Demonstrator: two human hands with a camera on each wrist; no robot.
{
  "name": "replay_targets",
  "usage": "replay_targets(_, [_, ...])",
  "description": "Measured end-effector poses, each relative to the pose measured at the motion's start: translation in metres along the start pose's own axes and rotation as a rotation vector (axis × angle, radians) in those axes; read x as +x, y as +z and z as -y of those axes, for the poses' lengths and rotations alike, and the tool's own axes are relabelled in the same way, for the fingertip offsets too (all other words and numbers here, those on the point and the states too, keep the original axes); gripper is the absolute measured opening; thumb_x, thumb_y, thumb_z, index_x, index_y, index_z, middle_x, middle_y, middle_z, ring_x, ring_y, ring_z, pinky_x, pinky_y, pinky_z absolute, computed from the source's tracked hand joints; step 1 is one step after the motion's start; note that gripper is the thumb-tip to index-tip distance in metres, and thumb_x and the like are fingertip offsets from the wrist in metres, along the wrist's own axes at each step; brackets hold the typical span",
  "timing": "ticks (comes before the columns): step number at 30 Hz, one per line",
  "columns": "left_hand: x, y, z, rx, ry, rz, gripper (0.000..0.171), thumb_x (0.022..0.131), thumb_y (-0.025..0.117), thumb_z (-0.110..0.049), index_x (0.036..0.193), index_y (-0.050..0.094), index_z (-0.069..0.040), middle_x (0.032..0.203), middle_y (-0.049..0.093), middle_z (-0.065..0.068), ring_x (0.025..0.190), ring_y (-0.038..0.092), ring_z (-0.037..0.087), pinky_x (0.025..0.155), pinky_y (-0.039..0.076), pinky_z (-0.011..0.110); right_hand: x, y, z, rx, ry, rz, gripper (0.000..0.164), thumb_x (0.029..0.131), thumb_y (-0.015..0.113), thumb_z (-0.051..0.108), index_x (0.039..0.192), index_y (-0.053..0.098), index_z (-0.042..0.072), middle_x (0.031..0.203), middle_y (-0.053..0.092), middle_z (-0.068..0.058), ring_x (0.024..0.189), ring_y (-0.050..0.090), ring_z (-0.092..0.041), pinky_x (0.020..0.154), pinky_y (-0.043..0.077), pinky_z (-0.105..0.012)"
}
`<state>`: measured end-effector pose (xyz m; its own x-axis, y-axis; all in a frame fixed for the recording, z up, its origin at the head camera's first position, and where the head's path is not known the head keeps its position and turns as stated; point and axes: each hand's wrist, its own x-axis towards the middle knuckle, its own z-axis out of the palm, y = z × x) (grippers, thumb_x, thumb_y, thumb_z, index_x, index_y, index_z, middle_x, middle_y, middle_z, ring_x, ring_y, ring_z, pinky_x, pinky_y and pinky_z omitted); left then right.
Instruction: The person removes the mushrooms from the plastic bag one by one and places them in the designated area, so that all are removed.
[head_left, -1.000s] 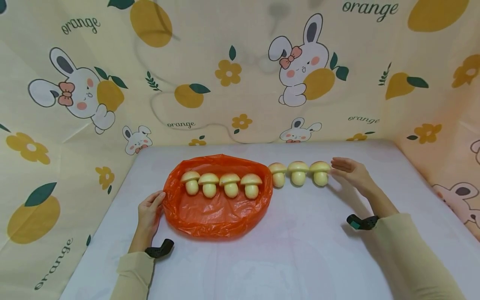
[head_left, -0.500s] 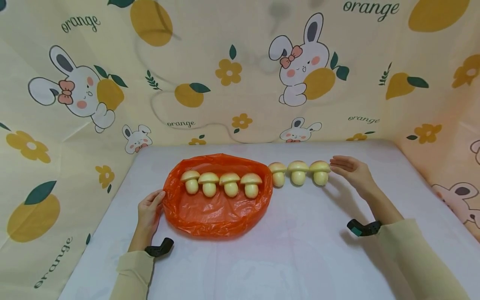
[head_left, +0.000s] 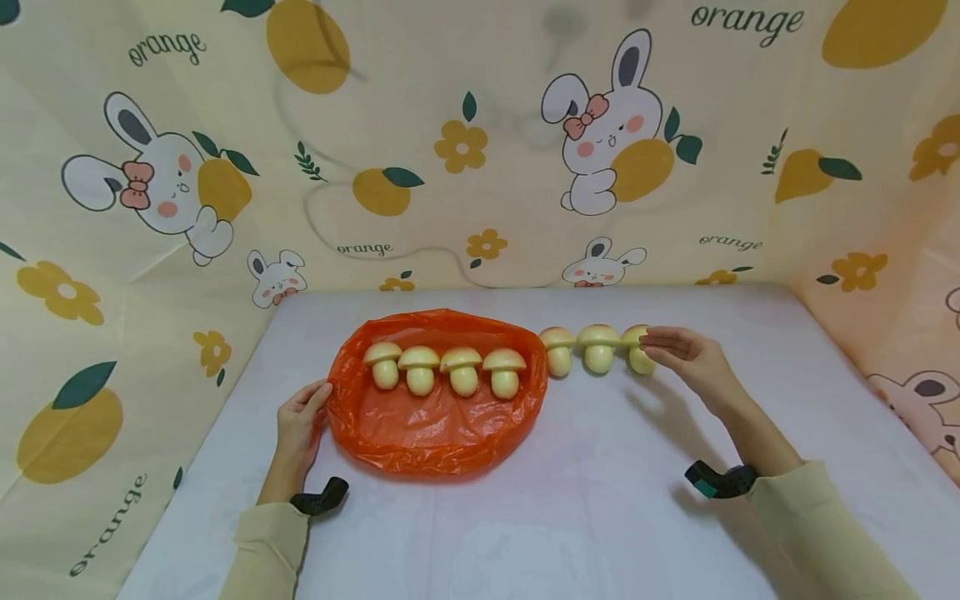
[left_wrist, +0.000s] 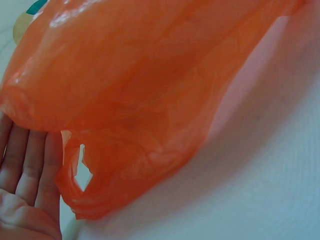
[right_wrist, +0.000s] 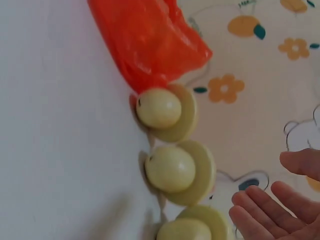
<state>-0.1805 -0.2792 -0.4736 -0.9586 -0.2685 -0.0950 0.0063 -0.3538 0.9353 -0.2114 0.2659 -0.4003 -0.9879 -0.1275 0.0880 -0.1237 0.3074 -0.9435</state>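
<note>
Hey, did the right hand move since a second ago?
Yes, to the left. In the head view, the right hand was just right of the end mushroom; now it partly covers that mushroom from view.

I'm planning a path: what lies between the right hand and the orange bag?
In the head view, three mushroom-shaped pieces in a row, the nearest partly hidden behind the right hand.

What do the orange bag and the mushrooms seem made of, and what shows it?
Bag: seemingly thin, glossy plastic film, judging by its crinkles and highlights. Mushrooms: perhaps foam or plastic, smooth with a soft sheen; their matching shapes suggest moulding.
</note>
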Motion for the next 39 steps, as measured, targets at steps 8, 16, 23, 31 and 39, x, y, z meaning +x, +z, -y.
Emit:
replay_targets(8, [0.000, 0.000, 0.001, 0.006, 0.010, -0.011, 0.023, 0.092, 0.063, -0.010, 0.079, 0.075, -0.024, 0.076, 0.072, -0.013, 0.070, 0.063, 0.000, 0.068, 0.055, 0.012, -0.007, 0.021, 0.010, 0.078, -0.103, 0.090, 0.021, 0.093, 0.061, 0.005, 0.113, 0.062, 0.010, 0.098, 0.071, 0.023, 0.093, 0.067, 0.008, 0.079, 0.052, -0.007])
replay_targets(16, [-0.001, 0.000, 0.000, 0.023, 0.001, -0.009, 0.022, 0.093, 0.063, -0.012, 0.079, 0.075, -0.026, 0.078, 0.072, -0.014, 0.073, 0.064, 0.000, 0.071, 0.055, 0.012, -0.013, 0.036, 0.018, 0.032, -0.111, 0.113, 0.040, 0.093, 0.062, 0.008, 0.121, 0.051, -0.018, 0.100, 0.070, 0.024, 0.094, 0.066, 0.010, 0.081, 0.052, -0.007])
replay_targets(23, [0.000, -0.001, 0.001, 0.017, -0.022, -0.010, 0.018, 0.092, 0.065, -0.015, 0.081, 0.075, -0.025, 0.081, 0.073, -0.013, 0.075, 0.065, 0.001, 0.073, 0.056, 0.012, -0.015, 0.045, 0.022, 0.035, -0.127, 0.146, 0.037, 0.093, 0.061, 0.008, 0.120, 0.053, -0.017, 0.100, 0.069, 0.026, 0.095, 0.066, 0.009, 0.081, 0.052, -0.008])
replay_targets(31, [0.001, -0.001, 0.003, 0.030, 0.026, 0.014, 0.019, 0.092, 0.064, -0.015, 0.082, 0.075, -0.027, 0.082, 0.073, -0.015, 0.075, 0.065, -0.001, 0.073, 0.055, 0.012, -0.012, 0.059, 0.026, 0.076, -0.132, 0.201, 0.035, 0.092, 0.061, 0.004, 0.118, 0.053, -0.017, 0.100, 0.070, 0.023, 0.096, 0.067, 0.007, 0.083, 0.054, -0.010])
replay_targets(39, [0.001, -0.002, 0.002, 0.038, -0.017, -0.022, 0.019, 0.092, 0.064, -0.015, 0.081, 0.075, -0.026, 0.081, 0.072, -0.014, 0.074, 0.064, 0.000, 0.072, 0.055, 0.012, -0.012, 0.073, 0.034, 0.030, -0.135, 0.249, 0.033, 0.092, 0.062, 0.008, 0.118, 0.057, -0.013, 0.102, 0.070, 0.018, 0.097, 0.065, 0.009, 0.084, 0.053, -0.010])
